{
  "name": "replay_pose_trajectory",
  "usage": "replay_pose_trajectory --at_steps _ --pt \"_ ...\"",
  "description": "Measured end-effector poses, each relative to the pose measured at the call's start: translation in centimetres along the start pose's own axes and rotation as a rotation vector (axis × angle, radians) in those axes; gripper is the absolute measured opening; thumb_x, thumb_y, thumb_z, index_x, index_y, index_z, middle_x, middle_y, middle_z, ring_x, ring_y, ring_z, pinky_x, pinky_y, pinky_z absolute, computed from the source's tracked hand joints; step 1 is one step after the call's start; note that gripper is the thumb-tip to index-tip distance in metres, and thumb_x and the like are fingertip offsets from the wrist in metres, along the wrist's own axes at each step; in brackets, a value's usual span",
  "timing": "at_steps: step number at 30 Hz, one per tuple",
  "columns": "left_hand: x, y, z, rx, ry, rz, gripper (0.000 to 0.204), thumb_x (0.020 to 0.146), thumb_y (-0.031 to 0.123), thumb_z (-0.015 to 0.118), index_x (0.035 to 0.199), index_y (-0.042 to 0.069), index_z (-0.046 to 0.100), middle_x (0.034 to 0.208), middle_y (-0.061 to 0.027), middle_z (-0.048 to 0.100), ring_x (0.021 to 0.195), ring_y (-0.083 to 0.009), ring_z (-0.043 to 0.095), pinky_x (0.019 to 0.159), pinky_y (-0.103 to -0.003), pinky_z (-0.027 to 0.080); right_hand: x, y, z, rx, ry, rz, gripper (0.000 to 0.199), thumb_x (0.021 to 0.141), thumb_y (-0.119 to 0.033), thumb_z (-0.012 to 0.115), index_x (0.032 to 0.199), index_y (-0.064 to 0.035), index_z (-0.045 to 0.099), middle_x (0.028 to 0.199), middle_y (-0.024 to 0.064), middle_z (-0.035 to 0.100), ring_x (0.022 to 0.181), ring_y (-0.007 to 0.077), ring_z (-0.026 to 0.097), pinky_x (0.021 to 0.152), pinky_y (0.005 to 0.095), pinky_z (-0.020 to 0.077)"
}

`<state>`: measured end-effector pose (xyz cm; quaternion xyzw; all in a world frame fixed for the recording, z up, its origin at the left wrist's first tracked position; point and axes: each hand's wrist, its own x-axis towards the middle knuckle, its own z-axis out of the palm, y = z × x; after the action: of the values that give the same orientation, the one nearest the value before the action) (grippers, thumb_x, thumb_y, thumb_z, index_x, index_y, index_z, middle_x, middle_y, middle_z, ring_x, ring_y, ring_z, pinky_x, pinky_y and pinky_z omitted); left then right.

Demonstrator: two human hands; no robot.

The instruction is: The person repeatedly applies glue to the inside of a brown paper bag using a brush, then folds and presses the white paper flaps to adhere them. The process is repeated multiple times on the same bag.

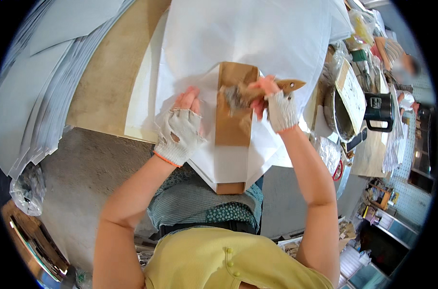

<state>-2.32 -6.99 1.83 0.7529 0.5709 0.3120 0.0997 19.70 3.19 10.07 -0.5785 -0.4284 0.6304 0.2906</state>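
Workshop bench (108, 72), white paper sheets (257, 38) spread over it. Brown board strip (234, 120) lies on the paper, long axis running away from the person, near end at the bench edge. Right hand (276, 103) is fisted round a wooden-handled brush (257, 91), bristles on the strip's far part, handle pointing right. Left hand (182, 127), fingers together, presses flat on paper just left of the strip.

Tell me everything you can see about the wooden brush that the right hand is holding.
The wooden-handled brush with grey bristles lies almost level across the top of the long brown board. Its handle looks like light, varnished wood and ends in a pointed tip toward the right. The right hand in a white fingerless knit glove grips the handle at its middle, with the fingers curled around it. The bristles look blurred and seem to touch the board near the folded white paper sheet.
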Motion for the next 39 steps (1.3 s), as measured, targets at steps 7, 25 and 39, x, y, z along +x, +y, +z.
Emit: replay_pose_trajectory --at_steps 7,25,39 --pt "0.6 0.0 -0.1 -0.015 -0.031 0.061 0.062 0.069 0.008 0.068 0.124 -0.014 0.049 0.141 -0.0244 0.044 0.132 -0.0412 0.047 0.109 -0.048 0.041 0.9 1.7 1.2 -1.041 -0.154 -1.379 0.017 0.071 -0.007 0.071 0.082 -0.0108 0.059 0.071 0.0019 0.057 0.059 0.0216 0.056 0.053 0.0315 0.0472" --pt "1.0 0.3 -0.4 -0.342 -0.041 -0.268 0.061 0.080 -0.003 0.061 0.139 0.005 0.048 0.139 -0.0165 0.050 0.124 -0.0332 0.052 0.099 -0.040 0.048 -19.0 8.0 -19.7 -1.781 0.781 -0.518 0.047 0.077 0.003 0.062 0.122 -0.0099 0.068 0.118 0.0069 0.067 0.112 0.0309 0.059 0.101 0.0421 0.0435" --pt "8.9 -0.2 -4.2 0.045 -0.495 -0.509 0.035 0.075 0.014 0.081 0.104 0.003 0.064 0.098 -0.0090 0.066 0.090 -0.0213 0.063 0.083 -0.036 0.052 0.5 2.0 -8.5 -1.282 0.010 -0.519 0.027 0.077 -0.016 0.076 0.098 -0.0024 0.068 0.086 0.0109 0.062 0.084 0.0282 0.063 0.077 0.0389 0.0503"
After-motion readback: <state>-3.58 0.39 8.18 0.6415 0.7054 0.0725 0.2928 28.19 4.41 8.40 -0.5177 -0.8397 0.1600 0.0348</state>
